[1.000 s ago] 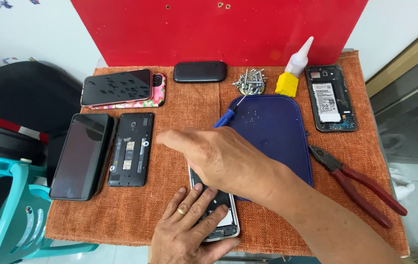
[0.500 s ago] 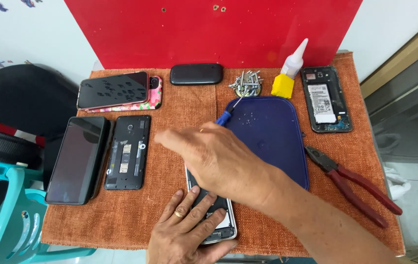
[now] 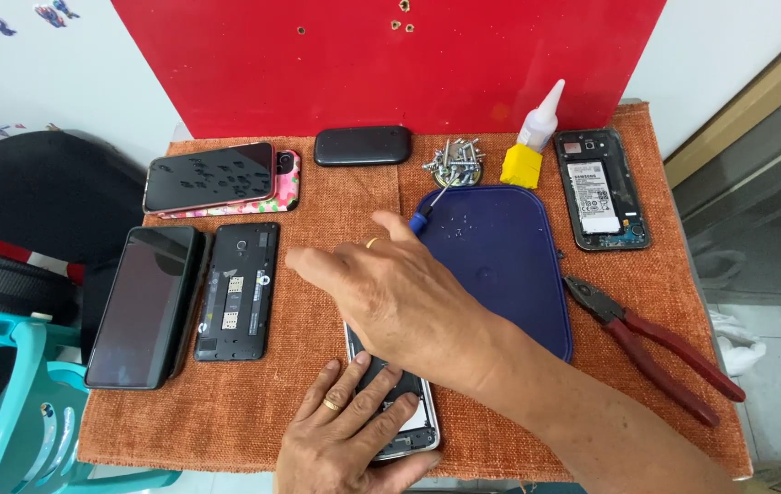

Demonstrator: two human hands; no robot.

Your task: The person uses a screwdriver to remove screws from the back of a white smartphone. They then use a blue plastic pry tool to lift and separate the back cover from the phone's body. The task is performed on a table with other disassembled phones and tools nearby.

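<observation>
My left hand (image 3: 345, 434), with a ring on one finger, lies on an opened phone (image 3: 413, 430) at the near edge of the orange cloth (image 3: 317, 197), fingers spread over it and thumb along its lower edge. My right hand (image 3: 386, 288) reaches across from the right, above the cloth, with its fingers stretched out towards the left and nothing visible in them. Its fingertips are a short way from a black phone with its back cover off (image 3: 237, 291). A blue-handled screwdriver (image 3: 422, 218) pokes out just behind this hand, at the corner of a dark blue lid (image 3: 500, 265).
On the cloth lie a large black phone (image 3: 144, 306), a phone stacked on a floral case (image 3: 212, 176), a black oval case (image 3: 363, 146), a pile of screws (image 3: 454, 165), a yellow glue bottle (image 3: 529, 146), a phone with its battery showing (image 3: 603, 190) and red-handled pliers (image 3: 656, 348). A teal chair (image 3: 6, 402) stands left.
Hardly anything differs. My right hand stays stretched to the left over the cloth, my left hand stays on the opened phone, and the view has shifted a little.
</observation>
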